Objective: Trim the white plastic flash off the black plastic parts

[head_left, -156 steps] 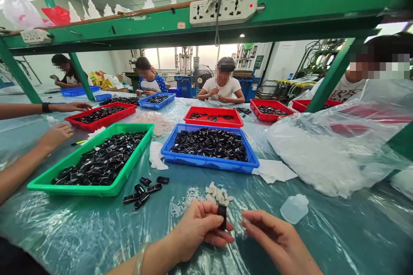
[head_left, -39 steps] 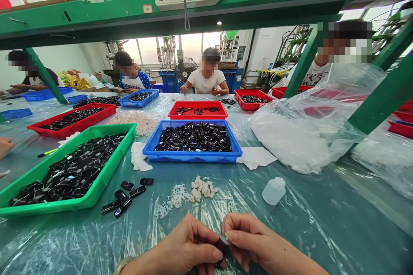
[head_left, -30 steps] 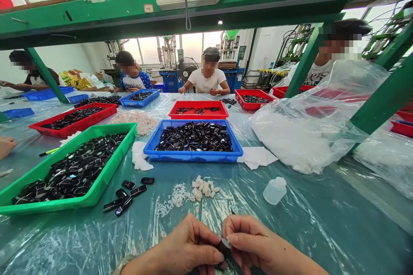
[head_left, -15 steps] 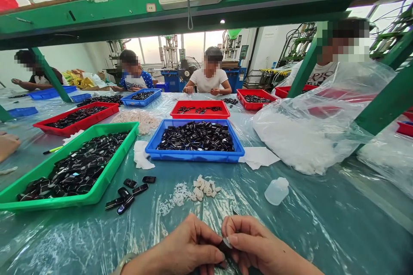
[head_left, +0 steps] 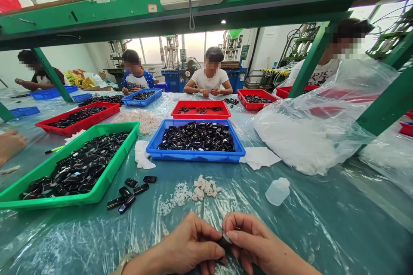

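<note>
The counter (head_left: 322,223) was all plastic sheeting, with a green tray (head_left: 114,163) of black pieces toward its left edge and a blue tray (head_left: 195,155) farther back. Left hand (head_left: 190,245): grip closed on a black casing (head_left: 228,250), held midway along the near edge. Right hand (head_left: 254,240): grip pinched on a pale bit (head_left: 226,237) at the casing's end; couldn't tell if it was loose. Looked like fiddly fitting or cleaning to me, so the next move probably needed a steady left pinch. Long axis seemed slanted, far-left to near-right, but fingers hid which way it pointed.
</note>
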The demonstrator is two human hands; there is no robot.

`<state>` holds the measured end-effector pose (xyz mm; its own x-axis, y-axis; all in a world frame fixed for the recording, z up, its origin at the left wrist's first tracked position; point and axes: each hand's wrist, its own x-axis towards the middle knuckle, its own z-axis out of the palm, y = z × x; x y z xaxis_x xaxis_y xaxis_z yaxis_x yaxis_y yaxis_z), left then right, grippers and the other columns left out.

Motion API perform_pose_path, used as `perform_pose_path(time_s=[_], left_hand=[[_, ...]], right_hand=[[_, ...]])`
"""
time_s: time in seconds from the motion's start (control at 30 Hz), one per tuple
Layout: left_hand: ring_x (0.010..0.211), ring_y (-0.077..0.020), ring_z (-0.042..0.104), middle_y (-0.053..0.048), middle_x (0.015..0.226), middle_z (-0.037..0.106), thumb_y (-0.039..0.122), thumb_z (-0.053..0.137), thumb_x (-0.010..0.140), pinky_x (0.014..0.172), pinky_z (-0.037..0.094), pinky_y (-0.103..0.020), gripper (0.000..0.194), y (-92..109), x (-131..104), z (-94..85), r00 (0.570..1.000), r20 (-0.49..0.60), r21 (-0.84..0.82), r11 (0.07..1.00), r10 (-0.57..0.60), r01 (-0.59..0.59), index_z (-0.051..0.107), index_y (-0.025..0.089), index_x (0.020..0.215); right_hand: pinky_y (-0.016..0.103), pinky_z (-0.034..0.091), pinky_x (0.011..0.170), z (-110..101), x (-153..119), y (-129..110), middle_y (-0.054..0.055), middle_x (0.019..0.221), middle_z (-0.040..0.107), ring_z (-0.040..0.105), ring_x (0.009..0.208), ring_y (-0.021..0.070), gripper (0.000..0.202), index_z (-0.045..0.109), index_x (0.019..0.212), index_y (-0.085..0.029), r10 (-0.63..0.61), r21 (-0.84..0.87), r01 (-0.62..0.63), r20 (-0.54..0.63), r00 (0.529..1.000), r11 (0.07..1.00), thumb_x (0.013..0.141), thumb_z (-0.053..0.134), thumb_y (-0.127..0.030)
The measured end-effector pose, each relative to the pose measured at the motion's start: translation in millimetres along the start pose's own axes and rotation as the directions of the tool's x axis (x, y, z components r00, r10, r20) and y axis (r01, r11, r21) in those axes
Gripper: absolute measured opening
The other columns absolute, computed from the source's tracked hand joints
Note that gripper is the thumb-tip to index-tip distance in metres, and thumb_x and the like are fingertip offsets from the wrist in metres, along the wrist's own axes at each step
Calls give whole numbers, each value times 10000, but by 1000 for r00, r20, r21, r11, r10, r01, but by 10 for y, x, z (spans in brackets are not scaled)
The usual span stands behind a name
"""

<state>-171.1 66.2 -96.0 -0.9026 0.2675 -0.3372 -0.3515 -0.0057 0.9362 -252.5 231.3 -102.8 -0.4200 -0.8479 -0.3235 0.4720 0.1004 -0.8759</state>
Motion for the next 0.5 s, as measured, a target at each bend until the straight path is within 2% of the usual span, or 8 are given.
perform_pose_path(time_s=[0.2,0.5], left_hand=[[449,-56,466,-30,553,503,303,580,735,446,414,-135,286,-2,-6,14,1000,-19,41,999,23,-22,709,89,875],[476,-53,473,-33,603,537,285,567,772,465,408,-130,277,22,-35,-10,998,-8,84,995,58,-58,709,123,947]], right_hand=[[106,377,370,56,3,-19,-31,524,466,407,432,24,330,509,718,-112,75,173,-65,-53,996,983,596,735,-318],[116,455,430,32,24,18,-19,549,516,483,467,28,372,526,757,-98,123,334,-110,-17,992,936,550,792,-253]])
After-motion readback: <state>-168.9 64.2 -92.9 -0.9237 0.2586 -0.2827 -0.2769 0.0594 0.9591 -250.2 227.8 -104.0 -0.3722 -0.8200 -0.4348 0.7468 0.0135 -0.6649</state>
